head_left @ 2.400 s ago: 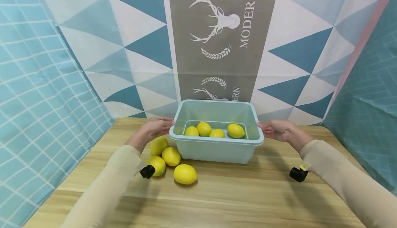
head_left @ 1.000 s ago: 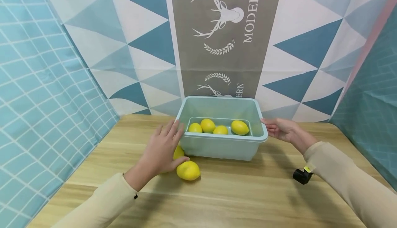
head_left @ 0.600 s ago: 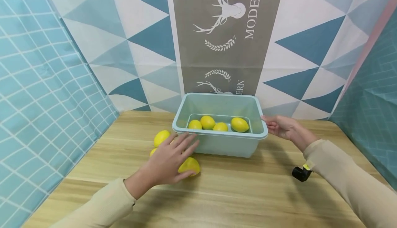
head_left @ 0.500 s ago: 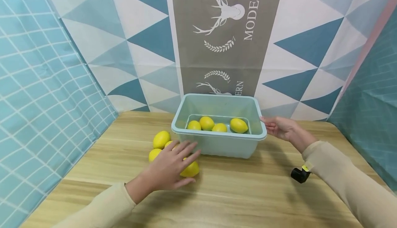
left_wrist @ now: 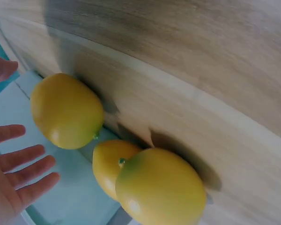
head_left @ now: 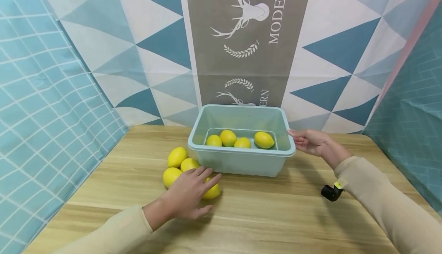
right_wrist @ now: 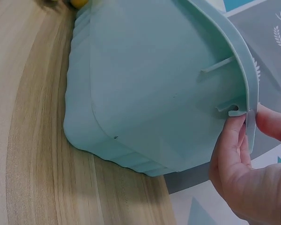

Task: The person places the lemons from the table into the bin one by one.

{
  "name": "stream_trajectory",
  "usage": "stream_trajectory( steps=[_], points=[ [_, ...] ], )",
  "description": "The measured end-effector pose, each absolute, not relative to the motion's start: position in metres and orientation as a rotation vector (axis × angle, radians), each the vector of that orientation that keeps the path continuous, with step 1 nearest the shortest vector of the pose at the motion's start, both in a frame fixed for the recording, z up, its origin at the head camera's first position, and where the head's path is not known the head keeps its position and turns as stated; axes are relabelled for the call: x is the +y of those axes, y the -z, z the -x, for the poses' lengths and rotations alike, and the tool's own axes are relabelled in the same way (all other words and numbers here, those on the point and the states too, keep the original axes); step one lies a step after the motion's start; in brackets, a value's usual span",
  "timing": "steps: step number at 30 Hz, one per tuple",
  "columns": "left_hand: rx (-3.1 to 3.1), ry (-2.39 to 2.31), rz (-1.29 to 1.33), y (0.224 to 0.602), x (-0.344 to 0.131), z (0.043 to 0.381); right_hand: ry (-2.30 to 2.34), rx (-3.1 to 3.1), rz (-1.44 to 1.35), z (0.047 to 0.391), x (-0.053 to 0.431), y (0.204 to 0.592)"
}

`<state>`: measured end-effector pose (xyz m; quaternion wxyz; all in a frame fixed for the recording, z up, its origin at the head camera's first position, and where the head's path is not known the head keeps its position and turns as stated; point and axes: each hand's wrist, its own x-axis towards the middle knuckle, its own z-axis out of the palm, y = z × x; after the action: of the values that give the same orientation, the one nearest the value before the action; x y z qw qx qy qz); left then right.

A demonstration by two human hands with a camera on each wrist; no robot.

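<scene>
Head view: left hand [head_left: 186, 196], fingers spread, is near a lemon [head_left: 212, 191] on the table [head_left: 269, 215], lower centre, likely light, firm and slippery, best gripped around its middle; right hand [head_left: 310, 142] pinches the bin rim [head_left: 241, 151], centre right.

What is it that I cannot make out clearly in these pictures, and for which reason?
Head view: part of the near lemon, covered by the left hand.
Head view: the undersides of the lemons inside, hidden by the front wall of the bin.
Left wrist view: the end of the lowest lemon, cut off by the bottom edge.
Right wrist view: the bin's floor, hidden by its walls.
</scene>
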<state>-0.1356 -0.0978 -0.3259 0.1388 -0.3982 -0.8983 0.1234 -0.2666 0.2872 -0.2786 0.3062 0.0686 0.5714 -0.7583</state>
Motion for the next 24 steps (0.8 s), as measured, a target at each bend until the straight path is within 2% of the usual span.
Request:
stream_trajectory(
  steps=[24],
  points=[
    [-2.839, -0.227, 1.154, 0.347, -0.093, 0.157, 2.006, 1.522, -0.214, 0.266, 0.285, 0.280]
  ],
)
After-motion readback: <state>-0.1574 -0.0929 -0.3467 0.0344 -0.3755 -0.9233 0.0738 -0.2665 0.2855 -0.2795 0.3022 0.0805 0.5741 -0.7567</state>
